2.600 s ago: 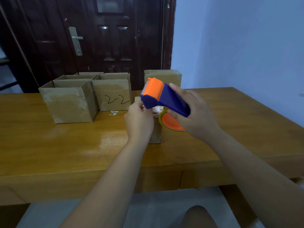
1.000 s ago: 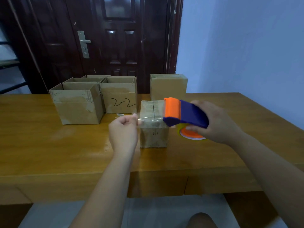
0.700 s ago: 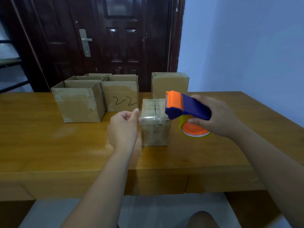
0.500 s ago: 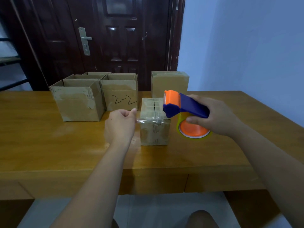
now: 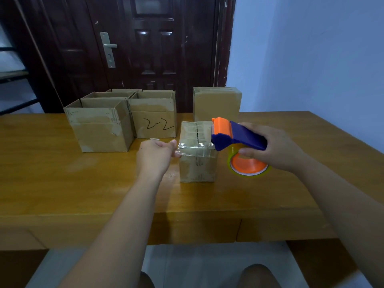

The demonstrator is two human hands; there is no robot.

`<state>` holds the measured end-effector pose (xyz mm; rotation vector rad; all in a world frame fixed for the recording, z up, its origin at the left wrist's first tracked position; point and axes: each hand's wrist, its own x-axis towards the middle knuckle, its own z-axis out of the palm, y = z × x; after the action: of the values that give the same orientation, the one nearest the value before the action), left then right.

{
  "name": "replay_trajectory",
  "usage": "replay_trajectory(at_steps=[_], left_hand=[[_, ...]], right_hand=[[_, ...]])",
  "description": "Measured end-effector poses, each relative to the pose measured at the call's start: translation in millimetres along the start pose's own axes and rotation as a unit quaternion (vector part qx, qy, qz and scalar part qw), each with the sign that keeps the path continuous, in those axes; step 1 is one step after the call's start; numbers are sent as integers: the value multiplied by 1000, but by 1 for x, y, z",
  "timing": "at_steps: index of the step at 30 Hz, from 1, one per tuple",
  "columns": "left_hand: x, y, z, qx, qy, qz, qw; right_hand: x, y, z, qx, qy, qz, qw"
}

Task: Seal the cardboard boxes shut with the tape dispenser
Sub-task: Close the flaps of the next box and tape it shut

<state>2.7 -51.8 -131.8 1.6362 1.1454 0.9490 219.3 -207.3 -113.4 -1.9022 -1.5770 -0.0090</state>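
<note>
Blue-and-orange tape dispenser is gripped in the right hand, just right of the small closed box. Left hand pinches the clear tape stretched across the box top. Open boxes crowd behind-left of it.

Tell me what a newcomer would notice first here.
The orange and blue dispenser stands out, gripped by the right hand at the right top edge of the small box in the middle of the table. From it a clear strip of tape stretches across the box's near top edge to the left hand, which pinches its end. At back left stand open boxes, one marked 2-2.
</note>
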Motion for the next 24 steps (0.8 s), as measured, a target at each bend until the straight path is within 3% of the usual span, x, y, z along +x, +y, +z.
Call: replay_trajectory(at_steps=[8, 18, 24], left_hand=[[-6, -4, 4, -134, -39, -72, 988], [-14, -10, 20, -97, 30, -38, 994], [-16, -12, 29, -165, 5, -134, 977]], right_hand=[[-4, 10, 21, 60, 4, 30, 998], [-6, 23, 45, 161, 17, 91, 983], [-9, 19, 52, 186, 30, 100, 977]])
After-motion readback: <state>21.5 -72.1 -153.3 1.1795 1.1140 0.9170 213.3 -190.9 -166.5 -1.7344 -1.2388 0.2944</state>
